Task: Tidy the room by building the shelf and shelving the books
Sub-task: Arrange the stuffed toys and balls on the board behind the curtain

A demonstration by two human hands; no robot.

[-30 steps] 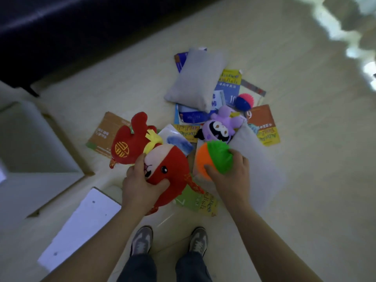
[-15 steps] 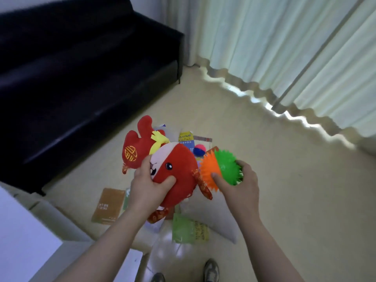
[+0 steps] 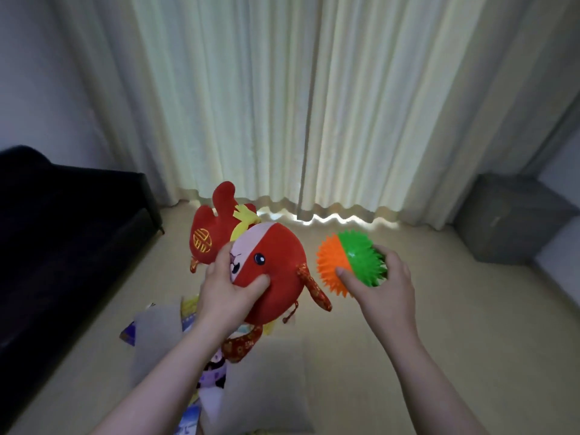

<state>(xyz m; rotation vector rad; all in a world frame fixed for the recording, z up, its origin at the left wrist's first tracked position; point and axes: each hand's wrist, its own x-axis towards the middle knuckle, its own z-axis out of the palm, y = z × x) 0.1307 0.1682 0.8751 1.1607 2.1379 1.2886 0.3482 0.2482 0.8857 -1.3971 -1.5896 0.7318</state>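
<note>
Beige floor (image 3: 470, 340): grey cushions (image 3: 266, 387), books (image 3: 188, 304) at their edges; black sofa (image 3: 62, 246) left, grey box (image 3: 508, 221) right.

Pale cream curtains (image 3: 282, 105) hang in long folds across the top and middle of the frame, with two panels meeting just right of centre. Daylight glows through the cloth, and a bright strip of light (image 3: 332, 217) shows under the wavy hem where it reaches the floor. A plain, dim grey wall (image 3: 34, 76) fills the upper left. Below it, along the left edge, stands a black sofa (image 3: 62, 240) with a short leg at its far corner. The floor (image 3: 464, 334) is smooth and beige. At the right edge a dark grey block (image 3: 508, 221) sits on the floor beside the curtains; what it is cannot be told.
</note>
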